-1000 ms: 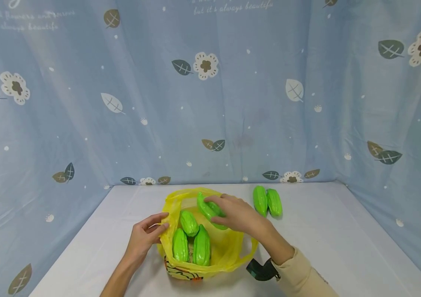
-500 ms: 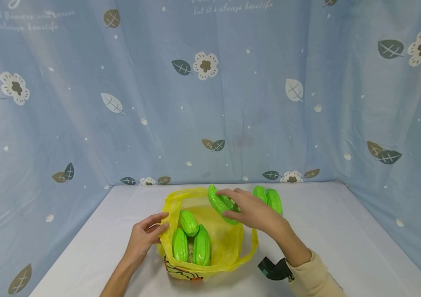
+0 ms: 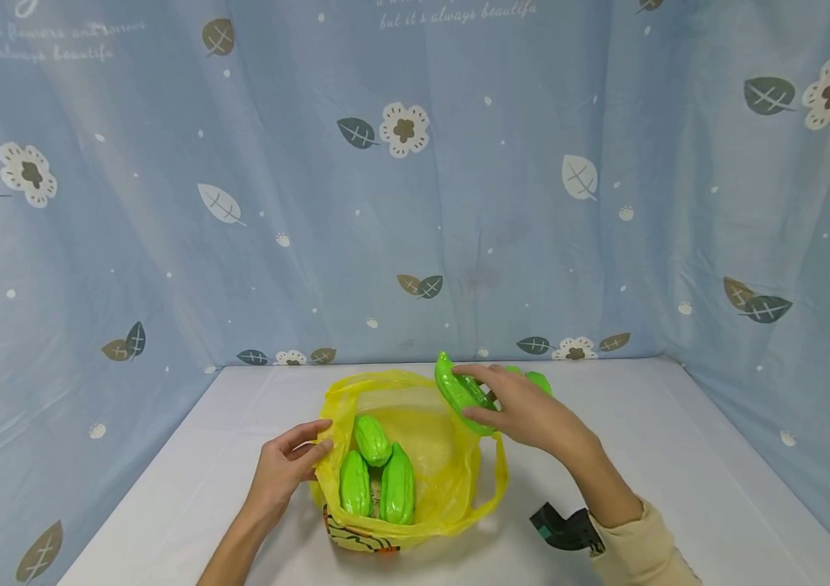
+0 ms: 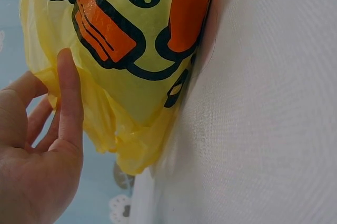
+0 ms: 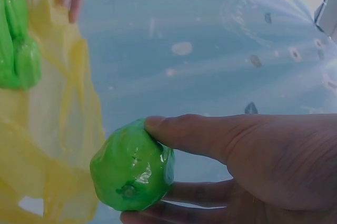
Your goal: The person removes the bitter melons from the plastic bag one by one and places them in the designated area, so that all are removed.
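Note:
A yellow plastic carrier bag [image 3: 430, 448] stands with its mouth wide apart on the white table. Three glossy green bitter melons [image 3: 398, 484] lie inside it. My left hand [image 3: 286, 464] pinches the bag's left rim between thumb and fingers; the left wrist view shows this thumb [image 4: 70, 98] against the yellow plastic. Between the thumb and fingers of my right hand [image 3: 525, 407] is another bitter melon [image 3: 459, 391], tilted, over the bag's right rim. In the right wrist view this bitter melon [image 5: 129, 169] shows end-on, beside the bag.
Behind my right hand, two more bitter melons [image 3: 538, 380] lie on the table [image 3: 642, 439], mostly hidden. A bag handle [image 3: 500, 480] loops out at the right. Blue patterned curtain [image 3: 459, 203] hangs around the back and sides. A black device [image 3: 565, 529] sits at my right wrist.
My right hand has moved up and to the right with the bitter melon, from over the bag's middle to its right rim. My left hand and the bag have stayed put.

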### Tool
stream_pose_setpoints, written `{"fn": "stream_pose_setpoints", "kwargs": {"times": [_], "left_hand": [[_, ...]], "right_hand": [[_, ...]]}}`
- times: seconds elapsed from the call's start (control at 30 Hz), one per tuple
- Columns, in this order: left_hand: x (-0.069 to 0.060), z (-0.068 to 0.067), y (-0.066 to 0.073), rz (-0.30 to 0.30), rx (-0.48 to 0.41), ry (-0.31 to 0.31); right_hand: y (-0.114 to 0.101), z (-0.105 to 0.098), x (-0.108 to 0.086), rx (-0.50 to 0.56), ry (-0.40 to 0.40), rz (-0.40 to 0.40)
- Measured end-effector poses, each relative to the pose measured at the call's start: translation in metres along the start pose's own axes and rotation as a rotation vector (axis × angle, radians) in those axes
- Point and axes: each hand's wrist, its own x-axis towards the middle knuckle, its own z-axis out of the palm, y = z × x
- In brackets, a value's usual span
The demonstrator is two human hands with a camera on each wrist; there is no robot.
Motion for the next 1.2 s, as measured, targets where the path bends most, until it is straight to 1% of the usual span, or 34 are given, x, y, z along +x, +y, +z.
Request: {"fn": "stream_pose_setpoints", "kwargs": {"times": [0.23, 0.5, 0.7, 0.9, 1.03, 1.2], "left_hand": [[0.000, 0.000, 0.000, -0.003, 0.005, 0.002], [0.000, -0.001, 0.000, 0.008, -0.001, -0.008], [0.000, 0.000, 0.000, 0.013, -0.003, -0.004], [0.000, 0.000, 0.000, 0.013, -0.003, -0.002], [0.000, 0.000, -0.001, 0.006, 0.004, 0.000], [0.002, 0.000, -0.003, -0.008, 0.008, 0.003]], "right_hand": [[0.013, -0.005, -0.005, 0.055, 0.006, 0.027], [0.032, -0.013, -0.012, 0.115, 0.026, 0.061], [0.045, -0.014, -0.016, 0.114, 0.044, 0.089], [0.062, -0.014, -0.022, 0.113, 0.050, 0.082], [0.071, -0.013, -0.025, 0.099, 0.049, 0.085], [0.081, -0.016, -0.027, 0.082, 0.046, 0.115]]}}
